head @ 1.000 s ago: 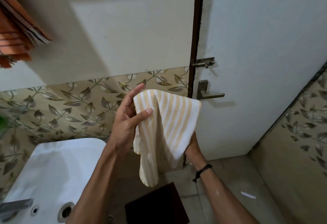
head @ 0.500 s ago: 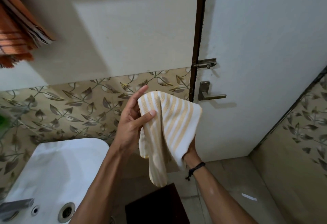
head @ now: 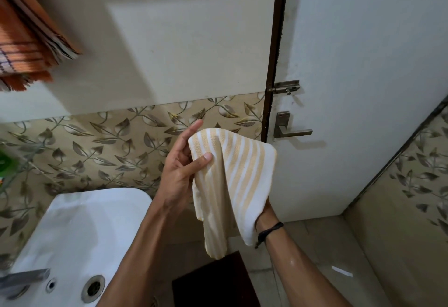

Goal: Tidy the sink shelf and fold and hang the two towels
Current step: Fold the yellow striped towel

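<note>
A folded yellow-and-white striped towel (head: 238, 180) hangs in mid-air between my hands, in front of the door edge. My left hand (head: 180, 168) pinches its upper left corner between thumb and fingers. My right hand (head: 265, 212) is mostly hidden behind the towel's lower right edge and grips it there; only the wrist with a black band shows. An orange checked towel (head: 26, 37) hangs high on the wall at the upper left. A green object (head: 6, 161) sits on the wire shelf at the left edge, blurred.
A white sink (head: 80, 238) with a drain and a metal tap (head: 23, 280) lies at the lower left. The white door (head: 363, 88) with a bolt and lever handle (head: 289, 128) stands at the right. A dark mat (head: 213, 282) lies on the floor below.
Both hands and the striped towel have shifted slightly right and down; the towel's folded top has flattened a little. The grip is unchanged.
</note>
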